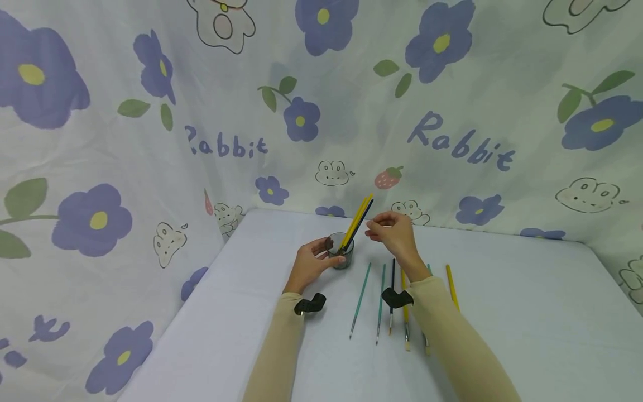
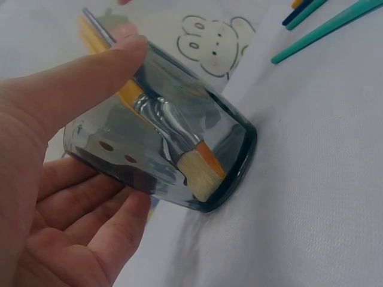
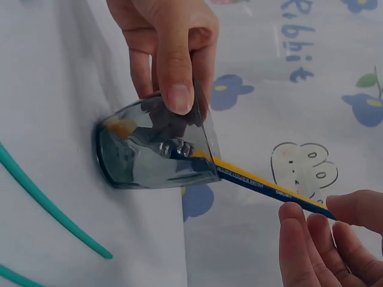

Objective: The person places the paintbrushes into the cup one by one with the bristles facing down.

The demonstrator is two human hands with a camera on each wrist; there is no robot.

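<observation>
In the head view my left hand [image 1: 310, 262] holds a clear grey glass [image 1: 342, 261] near the table's far side. Its thumb lies across the near side, with the fingers around the opposite side. Yellow paintbrushes [image 1: 355, 222] and a dark blue paintbrush [image 1: 359, 223] lean in the glass, bristles down, handles up to the right. Through the wall, the left wrist view shows pale bristles [image 2: 202, 174] by the base. My right hand [image 1: 397, 233] hovers just right of the handles, fingers loosely bent. In the right wrist view its fingertips overlap the blue handle's end.
Several paintbrushes lie on the white table [image 1: 201, 357], including a teal one [image 1: 360, 301], a dark blue one [image 1: 392, 290] and a yellow one [image 1: 452, 286]. My right forearm passes over part of the row. A flower-patterned cloth [image 1: 361, 111] hangs behind the table.
</observation>
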